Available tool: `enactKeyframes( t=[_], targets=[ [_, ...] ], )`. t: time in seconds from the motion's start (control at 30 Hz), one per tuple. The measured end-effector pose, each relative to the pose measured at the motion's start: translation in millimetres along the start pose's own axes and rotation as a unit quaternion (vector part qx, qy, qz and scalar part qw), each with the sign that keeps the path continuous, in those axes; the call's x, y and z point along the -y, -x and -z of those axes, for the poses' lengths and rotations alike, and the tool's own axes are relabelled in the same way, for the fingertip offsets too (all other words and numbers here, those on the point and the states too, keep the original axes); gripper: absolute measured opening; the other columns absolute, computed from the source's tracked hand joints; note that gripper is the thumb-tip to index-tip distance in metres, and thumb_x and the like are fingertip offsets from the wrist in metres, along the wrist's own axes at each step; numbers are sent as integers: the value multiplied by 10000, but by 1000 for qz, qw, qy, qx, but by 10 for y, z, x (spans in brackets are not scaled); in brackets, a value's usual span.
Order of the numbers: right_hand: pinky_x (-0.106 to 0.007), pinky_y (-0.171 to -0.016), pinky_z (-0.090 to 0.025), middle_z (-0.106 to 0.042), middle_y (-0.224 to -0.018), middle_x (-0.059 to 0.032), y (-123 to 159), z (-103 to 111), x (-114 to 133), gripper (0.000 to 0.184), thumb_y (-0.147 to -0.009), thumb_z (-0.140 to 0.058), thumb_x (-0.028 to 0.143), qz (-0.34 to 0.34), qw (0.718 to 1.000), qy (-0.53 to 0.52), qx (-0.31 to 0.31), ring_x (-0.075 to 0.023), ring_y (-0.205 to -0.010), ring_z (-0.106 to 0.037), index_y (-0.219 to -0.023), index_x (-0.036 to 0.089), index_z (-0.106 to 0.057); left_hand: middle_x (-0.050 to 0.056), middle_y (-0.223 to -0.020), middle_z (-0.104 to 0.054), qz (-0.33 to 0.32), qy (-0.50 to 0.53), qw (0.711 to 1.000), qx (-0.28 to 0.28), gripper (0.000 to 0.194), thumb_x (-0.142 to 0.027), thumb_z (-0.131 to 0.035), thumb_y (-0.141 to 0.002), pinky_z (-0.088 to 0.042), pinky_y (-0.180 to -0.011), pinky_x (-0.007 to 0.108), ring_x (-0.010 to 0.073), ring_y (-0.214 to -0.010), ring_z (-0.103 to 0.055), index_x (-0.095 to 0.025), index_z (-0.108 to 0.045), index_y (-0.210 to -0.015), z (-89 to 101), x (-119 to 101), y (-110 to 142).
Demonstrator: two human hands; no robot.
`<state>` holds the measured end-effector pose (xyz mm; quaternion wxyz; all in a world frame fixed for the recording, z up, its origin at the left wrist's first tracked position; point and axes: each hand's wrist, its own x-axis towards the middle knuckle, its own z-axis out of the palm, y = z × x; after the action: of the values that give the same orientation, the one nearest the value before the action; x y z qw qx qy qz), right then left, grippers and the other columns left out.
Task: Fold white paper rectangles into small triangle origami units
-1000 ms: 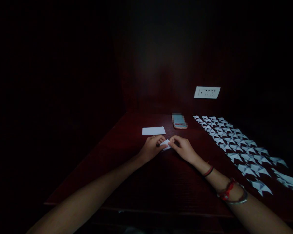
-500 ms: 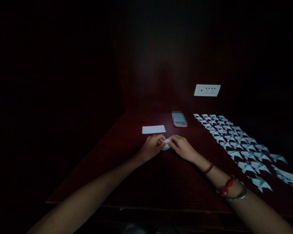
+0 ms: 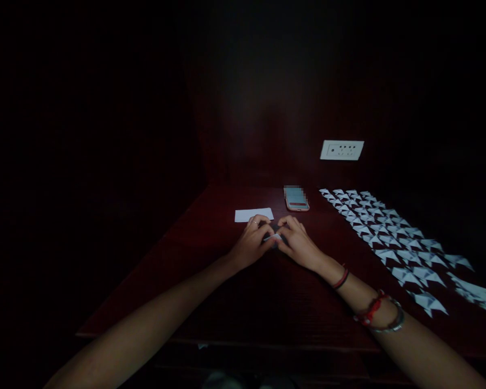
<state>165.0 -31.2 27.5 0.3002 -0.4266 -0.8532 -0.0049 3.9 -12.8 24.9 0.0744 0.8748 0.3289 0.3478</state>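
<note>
A small piece of white folded paper [image 3: 272,237] is held between my two hands, low over the dark red table [image 3: 210,237]. My left hand [image 3: 251,237] grips its left side with thumb and fingers, and a ring shows on one finger. From the other side my right hand [image 3: 298,241] pinches the right part of the paper, its fingers curled. Most of the paper is covered by the fingers, so its exact shape cannot be made out. Just beyond my left hand lies a white rectangular paper sheet [image 3: 251,215], flat on the table.
A phone [image 3: 296,199] with a lit screen lies behind my right hand. Rows of folded white paper pieces [image 3: 405,243] run along the table's right side. At the far right are more long white paper shapes [image 3: 476,294]. A socket plate [image 3: 342,150] is on the back wall.
The fingers of both hands have risen and arched over the paper, and less of its white surface shows. The phone and the rows of paper pieces stay in place.
</note>
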Motion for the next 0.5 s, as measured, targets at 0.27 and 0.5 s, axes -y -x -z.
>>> enactKeyframes(
  t=[0.27,0.5],
  targets=[
    [-334,-760,-328,-408,-958,-54,-13,-23,-43,76,-718,-496,215,-6,999,-45,-6,-185,-921,-376,-761,173,-544,52,-1127,-308,-20,-3,1000,-7,99,-190,-412,-791,-268,-907,316,183,-1080,-302,-170,-508,-783,51,-48,3],
    [-348,-761,-329,-414,-944,-52,-5,-25,-36,68,-704,-500,187,0,999,-45,4,-185,-909,-379,-751,173,-548,35,-1113,-344,-17,7,1000,-15,61,-215,-477,-761,-273,-903,348,198,-1069,-322,-193,-534,-762,73,-58,-18]
  ],
)
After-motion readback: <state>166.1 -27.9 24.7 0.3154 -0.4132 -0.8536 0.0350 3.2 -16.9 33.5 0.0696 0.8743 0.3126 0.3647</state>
